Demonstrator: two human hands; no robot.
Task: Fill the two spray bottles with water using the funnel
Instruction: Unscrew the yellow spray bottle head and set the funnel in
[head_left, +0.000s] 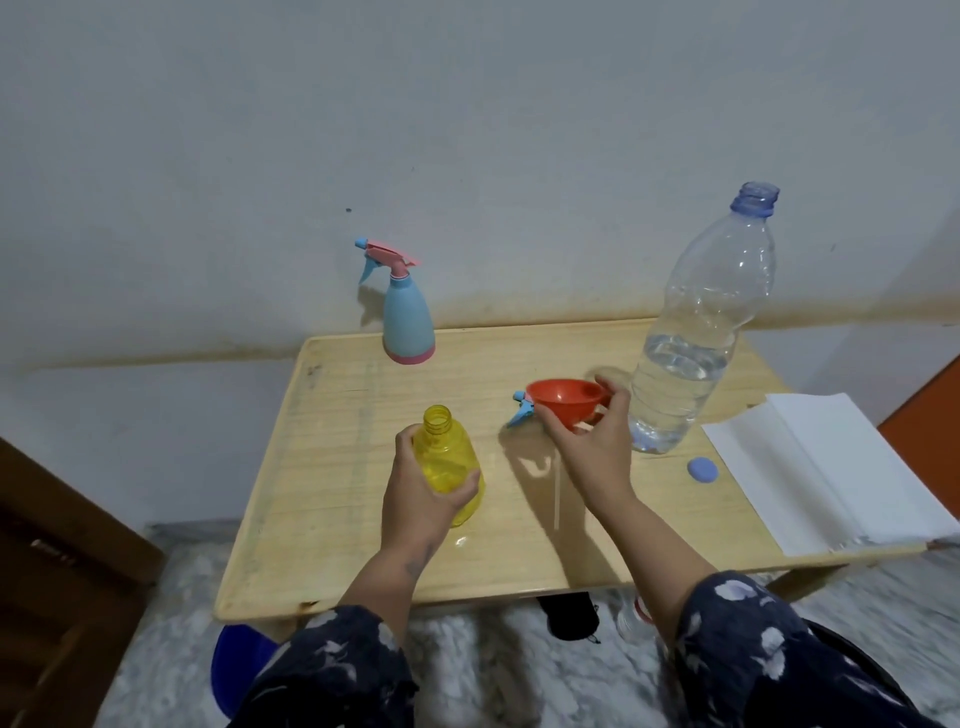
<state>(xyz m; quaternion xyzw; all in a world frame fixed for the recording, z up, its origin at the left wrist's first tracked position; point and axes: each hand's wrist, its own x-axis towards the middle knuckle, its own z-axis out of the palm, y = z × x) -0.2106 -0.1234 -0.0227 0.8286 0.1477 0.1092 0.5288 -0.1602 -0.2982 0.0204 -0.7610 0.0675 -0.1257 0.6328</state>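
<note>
early stage. left hand (426, 493) grip wraps the uncapped yellow bottle (449, 462) upright on the counter (337, 467); looks empty. right hand (592, 441) grip pinches the red funnel (563, 397), not yet in the neck. blue spray bottle (408, 317) capped at back; water bottle (696, 332) open. both fills remain.

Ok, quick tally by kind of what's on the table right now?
Spray bottles: 2, blue spray bottle, yellow spray bottle
Detached spray head: 1
Funnel: 1
Water bottle: 1
Bottle cap: 1
Paper stack: 1
Total: 7
</note>
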